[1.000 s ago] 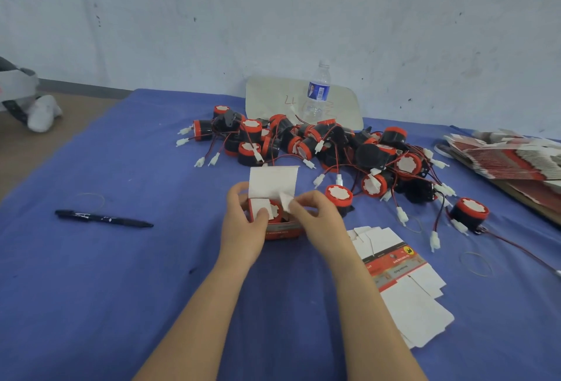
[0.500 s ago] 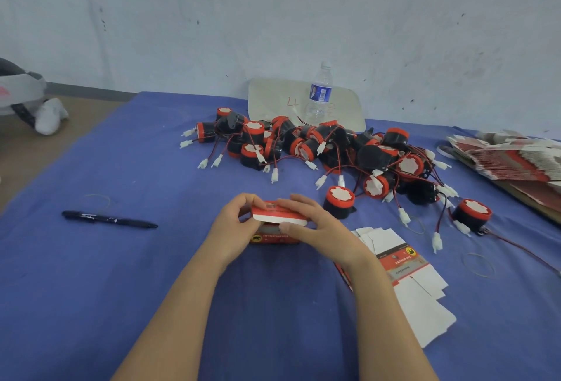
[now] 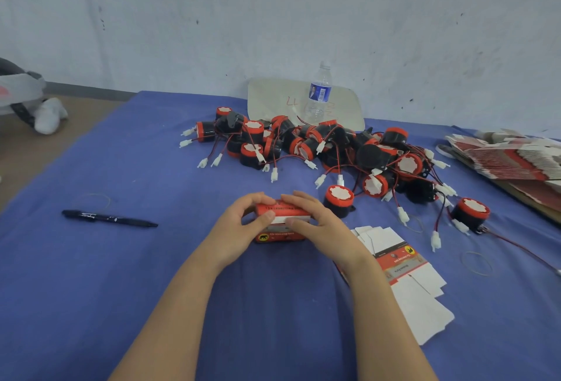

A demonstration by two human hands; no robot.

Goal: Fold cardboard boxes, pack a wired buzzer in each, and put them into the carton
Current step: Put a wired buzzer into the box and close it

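Note:
A small red cardboard box (image 3: 280, 236) sits on the blue cloth in the middle, its lid folded down with a white strip of flap still showing at the front. My left hand (image 3: 239, 228) grips its left end, thumb on the lid edge. My right hand (image 3: 315, 222) curls over its right end and top. Behind lies a pile of black-and-red wired buzzers (image 3: 318, 146); one buzzer (image 3: 338, 200) stands just right of my right hand. Flat unfolded boxes (image 3: 403, 271) lie to the right of my right forearm. The carton is not in view.
A black marker pen (image 3: 109, 218) lies at the left. A water bottle (image 3: 318, 92) stands at the back by a pale board. A stack of flat red box blanks (image 3: 510, 155) fills the right edge. Rubber bands (image 3: 476, 262) lie on the blue cloth (image 3: 121, 289).
The white lid stood upright with the side flaps being tucked; now the lid is folded down over the box and both hands press it closed.

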